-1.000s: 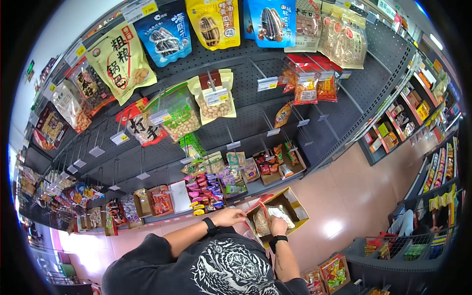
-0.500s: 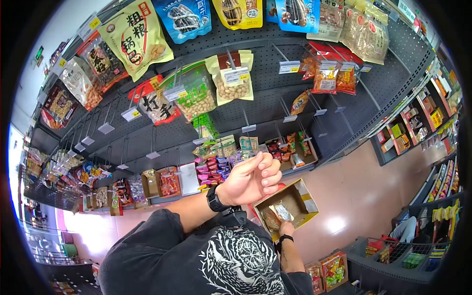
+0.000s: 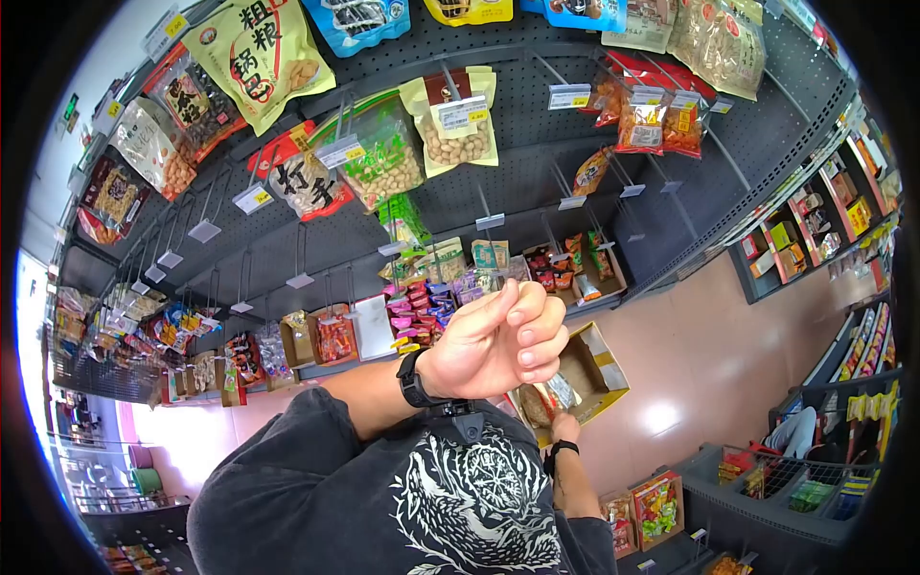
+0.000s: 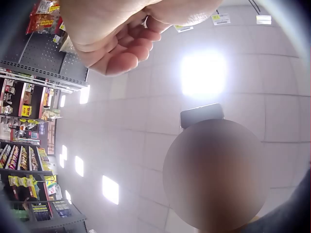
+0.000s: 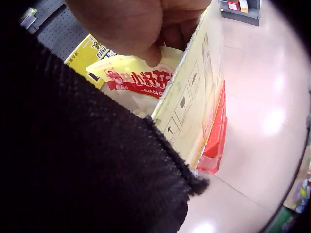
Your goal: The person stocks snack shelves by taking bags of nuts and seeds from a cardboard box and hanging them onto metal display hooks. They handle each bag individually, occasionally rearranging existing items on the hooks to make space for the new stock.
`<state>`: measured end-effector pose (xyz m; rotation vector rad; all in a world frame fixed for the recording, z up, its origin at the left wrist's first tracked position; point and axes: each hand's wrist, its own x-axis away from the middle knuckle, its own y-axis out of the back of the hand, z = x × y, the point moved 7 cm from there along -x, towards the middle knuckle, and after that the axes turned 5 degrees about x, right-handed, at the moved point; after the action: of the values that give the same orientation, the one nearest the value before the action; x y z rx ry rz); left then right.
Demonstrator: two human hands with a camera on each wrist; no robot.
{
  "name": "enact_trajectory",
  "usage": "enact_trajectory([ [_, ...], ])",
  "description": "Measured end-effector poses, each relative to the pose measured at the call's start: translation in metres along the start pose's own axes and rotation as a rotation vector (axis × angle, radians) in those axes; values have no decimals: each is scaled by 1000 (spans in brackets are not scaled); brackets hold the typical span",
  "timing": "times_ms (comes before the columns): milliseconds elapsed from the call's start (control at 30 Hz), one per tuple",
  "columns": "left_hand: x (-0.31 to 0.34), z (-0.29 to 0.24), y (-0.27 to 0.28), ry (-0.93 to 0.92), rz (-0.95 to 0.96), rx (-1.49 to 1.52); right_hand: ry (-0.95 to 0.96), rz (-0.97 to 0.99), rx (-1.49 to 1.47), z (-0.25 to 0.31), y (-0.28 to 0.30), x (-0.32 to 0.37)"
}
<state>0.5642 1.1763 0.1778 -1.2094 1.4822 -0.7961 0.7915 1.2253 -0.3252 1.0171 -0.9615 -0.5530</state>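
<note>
Overall: a person in a black T-shirt (image 3: 470, 508) with a white print stands in a shop aisle facing a dark pegboard wall (image 3: 517, 206) hung with snack bags.
Left hand: the left hand (image 3: 498, 340) is raised in front of the chest, palm turned towards the person. Its fingers are loosely curled inward and the thumb is straight. Nothing shows in its grasp, in the head view or in the left wrist view (image 4: 121, 34).
Left wrist: it carries a black wristwatch (image 3: 414, 379).
Right hand: the right hand (image 3: 565, 428) is low, at the near bottom corner of a cardboard box (image 3: 599, 369). In the right wrist view the hand (image 5: 136, 19) is clamped on the top edge of the box wall (image 5: 194, 92), with the thumb inside.
Hands together or apart: they are well apart, the left up high and the right down at the box.
Cardboard box: it is yellow and open-topped, tilted, and held off the floor (image 3: 709, 355) in front of the person. It sits just below the raised left hand in the head view.
Box contents: snack packets (image 3: 548, 398) lie inside. One of them (image 5: 136, 80) is pale with red and yellow print and sits just under the thumb.
Pegboard wall: a clear green-topped bag of peanuts (image 3: 383, 168) hangs above the left hand.
Lower shelf: the lower shelf (image 3: 422, 307) holds rows of small bright packets and open trays.
Floor: it is glossy pinkish tile that reflects the ceiling lights.
</note>
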Motion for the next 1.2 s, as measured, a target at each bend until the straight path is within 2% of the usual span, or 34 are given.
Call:
enact_trajectory([
  [233,2,-4,-2,-16,33,37,-13,-35,-20,0,-2,3],
  [333,4,-9,-2,-67,28,-84,-31,-30,-46,5,9,9],
  [400,7,-20,6,-225,-101,-247,-45,-20,-63,12,24,16],
  [433,8,-22,9,-228,-101,-247,-55,27,-66,15,27,18],
  [600,16,-33,26,-301,-196,-206,-106,79,-94,7,12,20],
  [700,16,-34,28,-310,-157,-189,-50,112,-33,11,9,29],
  [767,15,-32,27,-303,-150,-171,5,66,-19,15,11,31],
  [867,13,-34,22,-327,-186,-161,-15,29,-32,15,8,32],
  [933,7,-35,16,-265,-142,54,-15,30,-46,18,13,35],
  [1067,8,-43,19,-249,-90,174,33,-29,-71,21,18,39],
  [1200,9,-48,25,-243,-88,203,81,-113,-180,30,53,44],
])
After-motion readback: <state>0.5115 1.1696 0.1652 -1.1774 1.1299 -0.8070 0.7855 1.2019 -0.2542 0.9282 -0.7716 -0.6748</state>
